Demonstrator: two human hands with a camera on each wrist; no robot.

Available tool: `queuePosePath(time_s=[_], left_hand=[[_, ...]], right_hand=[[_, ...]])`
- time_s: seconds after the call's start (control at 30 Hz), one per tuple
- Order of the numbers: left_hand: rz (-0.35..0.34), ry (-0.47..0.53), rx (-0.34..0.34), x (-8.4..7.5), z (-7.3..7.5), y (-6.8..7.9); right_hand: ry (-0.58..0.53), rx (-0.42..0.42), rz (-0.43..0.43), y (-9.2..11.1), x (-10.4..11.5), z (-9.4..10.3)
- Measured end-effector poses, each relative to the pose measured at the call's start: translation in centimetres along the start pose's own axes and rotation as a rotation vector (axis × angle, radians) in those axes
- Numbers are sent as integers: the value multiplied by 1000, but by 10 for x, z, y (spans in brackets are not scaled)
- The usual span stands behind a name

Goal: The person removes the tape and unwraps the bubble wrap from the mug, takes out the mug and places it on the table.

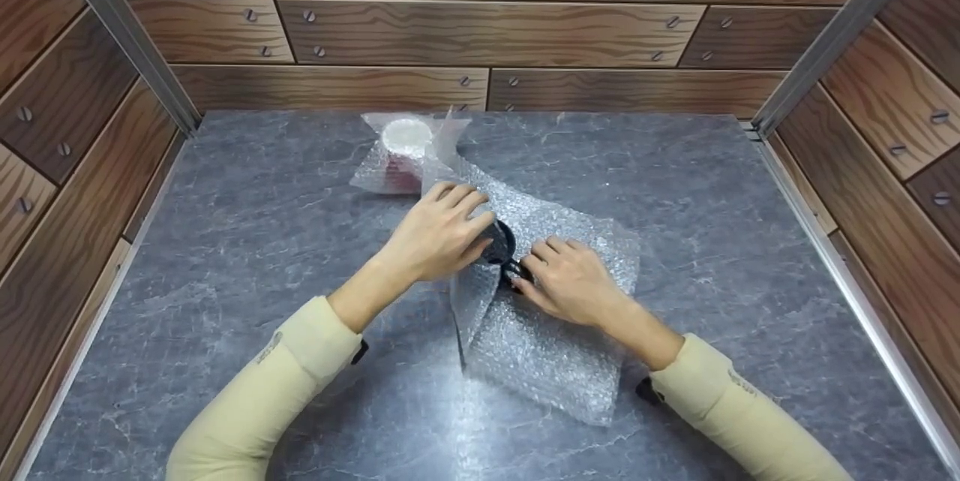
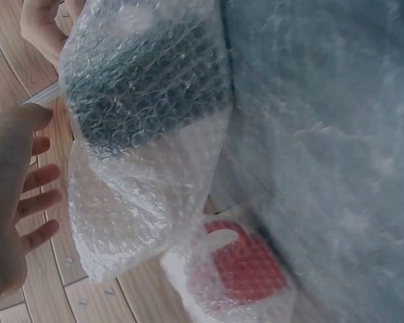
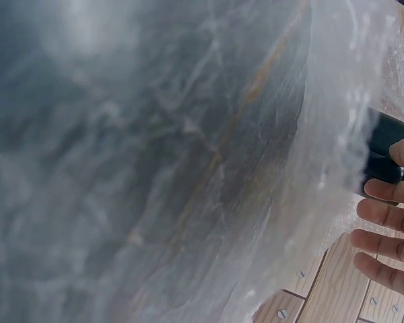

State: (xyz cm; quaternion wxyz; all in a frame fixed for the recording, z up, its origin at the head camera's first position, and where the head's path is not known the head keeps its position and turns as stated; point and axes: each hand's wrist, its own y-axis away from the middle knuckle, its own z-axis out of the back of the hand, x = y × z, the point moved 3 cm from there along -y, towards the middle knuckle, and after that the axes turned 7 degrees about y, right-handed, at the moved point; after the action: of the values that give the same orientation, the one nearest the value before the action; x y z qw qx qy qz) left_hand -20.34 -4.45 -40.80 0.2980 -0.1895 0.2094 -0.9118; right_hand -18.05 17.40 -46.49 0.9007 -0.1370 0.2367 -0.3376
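A sheet of bubble wrap lies slantwise on the table, its left part folded up and over. On it sits a black mug, tipped on its side and partly covered by the fold. My left hand holds the folded bubble wrap against the mug, fingers bent over the wrap's edge; in the left wrist view that hand is beside the wrap. With thumb and forefinger my right hand pinches the mug's black handle. The right wrist view shows this hand at the dark handle.
Behind my left hand stands a red mug wrapped in bubble wrap, close to the sheet's far corner. The grey marbled table is bordered by wood-patterned walls and metal posts.
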Motion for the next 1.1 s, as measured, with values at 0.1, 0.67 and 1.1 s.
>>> queuePosePath(time_s=[0.1, 0.67, 1.1], left_hand=[[-22, -8, 13, 0, -2, -7], [-50, -59, 137, 6, -24, -25], [-73, -49, 165, 7, -27, -24]], right_hand=[[2, 10, -1, 0, -1, 1], [0, 52, -8, 0, 0, 0], [-3, 39, -6, 1, 0, 0]])
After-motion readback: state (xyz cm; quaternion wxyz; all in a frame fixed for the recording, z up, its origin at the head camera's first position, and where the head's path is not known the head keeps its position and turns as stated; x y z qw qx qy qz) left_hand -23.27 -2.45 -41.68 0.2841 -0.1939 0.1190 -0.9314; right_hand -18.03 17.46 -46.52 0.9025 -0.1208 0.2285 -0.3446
